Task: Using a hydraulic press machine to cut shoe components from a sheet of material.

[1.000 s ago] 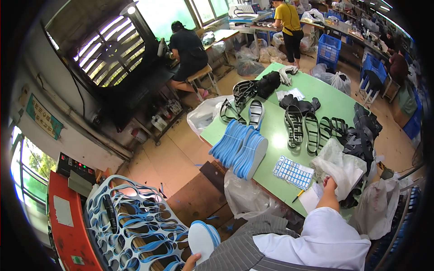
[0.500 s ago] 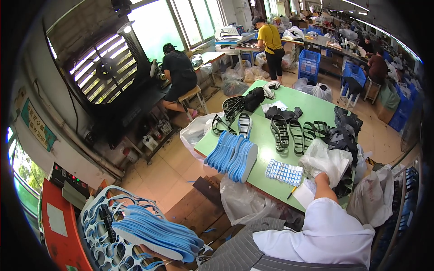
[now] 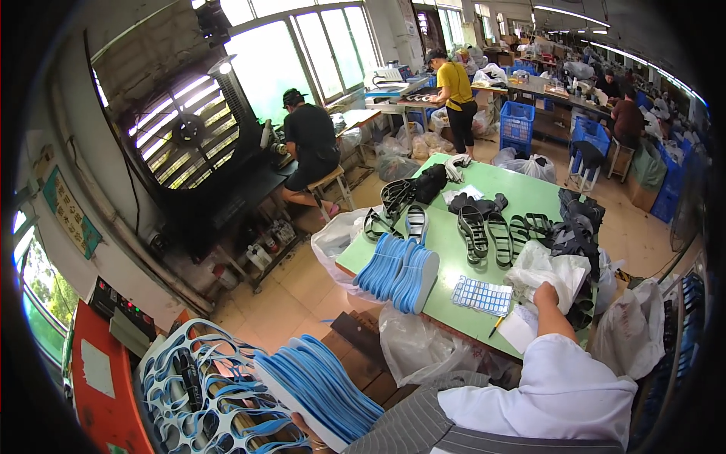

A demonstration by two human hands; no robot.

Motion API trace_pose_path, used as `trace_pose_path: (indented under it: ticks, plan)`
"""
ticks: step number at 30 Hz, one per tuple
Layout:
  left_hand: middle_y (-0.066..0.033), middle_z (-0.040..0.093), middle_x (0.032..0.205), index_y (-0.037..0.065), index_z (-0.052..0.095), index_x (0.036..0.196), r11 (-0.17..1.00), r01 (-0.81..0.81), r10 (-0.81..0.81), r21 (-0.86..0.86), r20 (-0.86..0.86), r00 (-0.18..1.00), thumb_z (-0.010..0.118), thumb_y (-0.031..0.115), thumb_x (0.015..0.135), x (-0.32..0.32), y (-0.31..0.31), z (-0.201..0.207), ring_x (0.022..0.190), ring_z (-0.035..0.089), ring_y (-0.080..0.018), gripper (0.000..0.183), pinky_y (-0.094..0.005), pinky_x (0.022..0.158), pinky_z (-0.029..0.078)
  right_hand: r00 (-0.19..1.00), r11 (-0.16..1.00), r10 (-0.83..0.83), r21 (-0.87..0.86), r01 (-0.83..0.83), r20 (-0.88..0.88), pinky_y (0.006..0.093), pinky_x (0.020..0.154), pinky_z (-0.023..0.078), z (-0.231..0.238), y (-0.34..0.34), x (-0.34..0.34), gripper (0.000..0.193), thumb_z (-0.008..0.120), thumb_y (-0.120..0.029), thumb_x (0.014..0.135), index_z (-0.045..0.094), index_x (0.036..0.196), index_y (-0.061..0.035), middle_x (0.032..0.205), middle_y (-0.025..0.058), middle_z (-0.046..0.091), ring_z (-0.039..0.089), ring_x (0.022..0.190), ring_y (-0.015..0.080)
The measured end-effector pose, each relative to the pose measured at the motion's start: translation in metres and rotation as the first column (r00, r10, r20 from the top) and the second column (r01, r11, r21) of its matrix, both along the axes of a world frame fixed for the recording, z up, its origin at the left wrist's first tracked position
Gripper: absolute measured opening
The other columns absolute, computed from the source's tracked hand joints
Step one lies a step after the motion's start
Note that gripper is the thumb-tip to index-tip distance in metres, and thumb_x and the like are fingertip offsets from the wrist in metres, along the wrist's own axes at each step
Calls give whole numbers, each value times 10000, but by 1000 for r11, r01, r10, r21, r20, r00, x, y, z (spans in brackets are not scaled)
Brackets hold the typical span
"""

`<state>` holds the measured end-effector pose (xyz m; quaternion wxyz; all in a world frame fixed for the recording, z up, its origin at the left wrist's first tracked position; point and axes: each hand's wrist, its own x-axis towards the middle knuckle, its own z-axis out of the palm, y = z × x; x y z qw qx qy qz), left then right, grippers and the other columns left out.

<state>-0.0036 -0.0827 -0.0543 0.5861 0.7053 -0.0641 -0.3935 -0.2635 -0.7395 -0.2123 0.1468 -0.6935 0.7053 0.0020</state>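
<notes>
My left hand (image 3: 308, 433) is wrapped around the near underside of a thick stack of blue sandal soles (image 3: 325, 382), most of its fingers hidden. That stack tilts beside a heap of light-blue cut sole sheets with holes (image 3: 227, 393). My right hand (image 3: 546, 293) lies closed over the green table (image 3: 393, 261), against a crumpled white plastic bag (image 3: 556, 268); what its fingers hold, if anything, is hidden. Below it are a white paper (image 3: 518, 329) and a yellow pen (image 3: 496, 326). A blue-and-white label sheet (image 3: 482, 295) lies to their left.
Another blue sole stack (image 3: 401, 272) stands at the table's left edge. Black strappy sandals (image 3: 473, 234) and black straps (image 3: 581, 223) lie farther back. A red machine (image 3: 113, 378) is at left. Two people (image 3: 310, 140) (image 3: 455, 91) work beyond the table. Clear bags (image 3: 416, 344) hang below its front.
My left hand and its sole stack have moved right, toward my body, and the stack tips more steeply. My right hand stays by the plastic bag. The whole view has shifted slightly.
</notes>
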Motion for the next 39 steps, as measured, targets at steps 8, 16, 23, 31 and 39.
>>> trace_pose_path:
  ticks: [8, 16, 23, 31, 39]
  plan:
    - [-215, 374, 1300, -22, 336, 1296, 987, -19, -8, -163, -164, 986, 777, 410, 564, -2, -34, 8, 1246, 329, -337, 957, -458, 1051, 244, 857, 963, 233, -229, -140, 460, 406, 764, 486, -24, -24, 40, 196, 512, -195, 785, 661, 843, -82, 858, 192, 647, 624, 838, 349]
    - [-147, 427, 1282, 23, 205, 1401, 886, 437, -462, -157, -203, 863, 723, 480, 680, -44, -80, -49, 1145, 440, -218, 999, -334, 947, 380, 599, 120, -70, 603, -789, 798, 684, 908, 282, 52, 176, 203, 660, 451, -606, 846, 417, 1313, -141, 1395, 68, 326, 288, 1275, 316]
    - [-149, 346, 1339, 81, 123, 1436, 975, 198, -223, -104, -411, 884, 703, 543, 668, -58, -85, -36, 1170, 399, -241, 1067, -357, 959, 369, 537, -480, 17, 478, -736, 844, 368, 842, 449, 72, 336, 236, 405, 507, -359, 893, 529, 1170, -64, 1074, 67, 592, 556, 1029, 213]
    - [-166, 304, 1361, 72, 119, 1435, 978, -71, 41, -194, -156, 987, 740, 497, 555, -93, -73, -19, 1245, 317, -262, 1158, -376, 1029, 274, 108, 112, 745, 36, -993, 658, 400, 702, 482, 23, 317, 225, 295, 521, -183, 841, 571, 1078, -14, 885, 203, 631, 617, 783, 259]
    - [-180, 243, 1400, 99, 68, 1446, 947, -170, 147, -274, -103, 984, 732, 605, 473, -95, -47, -56, 1288, 259, -307, 1282, -412, 1049, 228, -187, -547, 268, -10, -837, 945, 362, 946, 402, 65, 373, 214, 503, 724, -147, 757, 523, 1197, -8, 1186, 176, 551, 512, 1089, 230]
